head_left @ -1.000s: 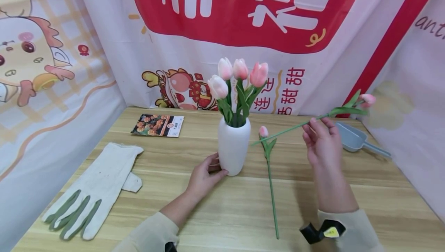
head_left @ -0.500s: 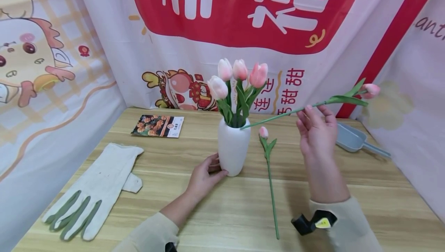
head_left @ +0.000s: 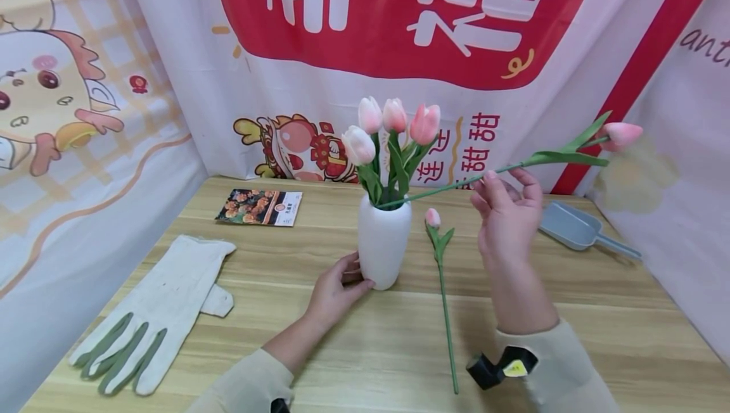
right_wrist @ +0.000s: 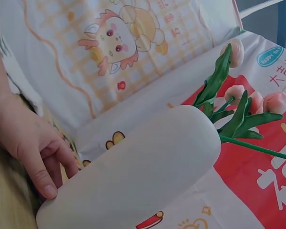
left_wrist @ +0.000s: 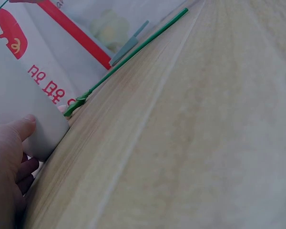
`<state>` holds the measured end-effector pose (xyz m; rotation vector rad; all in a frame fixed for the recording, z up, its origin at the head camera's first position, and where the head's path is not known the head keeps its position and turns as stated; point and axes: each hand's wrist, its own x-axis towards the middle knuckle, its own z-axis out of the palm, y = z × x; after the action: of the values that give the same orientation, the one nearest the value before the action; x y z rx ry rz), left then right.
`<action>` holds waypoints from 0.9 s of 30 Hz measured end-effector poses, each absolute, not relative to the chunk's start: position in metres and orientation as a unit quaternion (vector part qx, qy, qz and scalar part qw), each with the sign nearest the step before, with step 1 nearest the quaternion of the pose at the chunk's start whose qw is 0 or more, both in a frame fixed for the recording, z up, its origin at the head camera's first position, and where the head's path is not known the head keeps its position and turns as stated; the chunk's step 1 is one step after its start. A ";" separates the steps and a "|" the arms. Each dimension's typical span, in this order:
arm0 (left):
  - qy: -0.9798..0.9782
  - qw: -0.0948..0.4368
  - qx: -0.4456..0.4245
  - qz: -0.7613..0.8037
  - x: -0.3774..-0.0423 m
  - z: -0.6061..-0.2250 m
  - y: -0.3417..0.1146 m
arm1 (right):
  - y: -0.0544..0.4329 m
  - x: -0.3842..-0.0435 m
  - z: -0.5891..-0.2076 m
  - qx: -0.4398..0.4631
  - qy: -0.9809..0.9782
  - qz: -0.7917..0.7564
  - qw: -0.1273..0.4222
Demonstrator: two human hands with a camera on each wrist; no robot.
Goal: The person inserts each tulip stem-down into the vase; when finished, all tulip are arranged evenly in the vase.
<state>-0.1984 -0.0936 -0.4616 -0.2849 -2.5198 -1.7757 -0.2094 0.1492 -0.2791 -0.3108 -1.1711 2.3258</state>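
Note:
A white vase (head_left: 384,248) stands upright with several pale pink tulips (head_left: 425,125) in it. My left hand (head_left: 336,292) holds the vase low on its left side; the left wrist view shows the thumb (left_wrist: 25,126) against the wall and the fingers behind. Between the thumb and fingers of my right hand (head_left: 509,220) is the green stem of another tulip (head_left: 561,158), slanted with its bloom up to the right. Its lower end is at the vase mouth; how far inside cannot be seen. One more tulip (head_left: 441,286) lies on the table right of the vase.
A white glove with green-edged fingers (head_left: 162,302) lies on the left of the wooden table (head_left: 365,362). Behind it is a flower-printed packet (head_left: 259,206). A grey-blue scoop (head_left: 573,226) rests at the back right. Printed cloth (head_left: 319,71) encloses the back and sides.
My right hand has moved left and slightly up with the tulip, bringing its stem end from beside the vase to the mouth. The left hand and vase have stayed in place.

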 end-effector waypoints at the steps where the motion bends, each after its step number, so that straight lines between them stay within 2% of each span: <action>1: -0.813 0.022 -0.092 -0.574 -0.198 -0.461 -0.094 | 0.147 -0.209 -0.279 -0.108 -0.436 0.854 0.263; 8: -0.813 0.022 -0.092 -0.575 -0.198 -0.461 -0.093 | 0.135 -0.206 -0.282 -0.065 -0.494 0.814 0.297; 14: -0.815 0.020 -0.091 -0.572 -0.199 -0.461 -0.093 | 0.126 -0.202 -0.284 0.008 -0.557 0.764 0.324; 20: -0.816 0.014 -0.094 -0.570 -0.198 -0.461 -0.094 | 0.116 -0.199 -0.288 0.075 -0.586 0.740 0.320; 27: -0.816 0.017 -0.096 -0.570 -0.199 -0.462 -0.094 | 0.106 -0.200 -0.294 0.097 -0.641 0.699 0.302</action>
<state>-0.1991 -0.0944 -0.4616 -0.2998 -2.5357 -1.7722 -0.1999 0.1058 -0.2943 0.2575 -1.6991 1.8548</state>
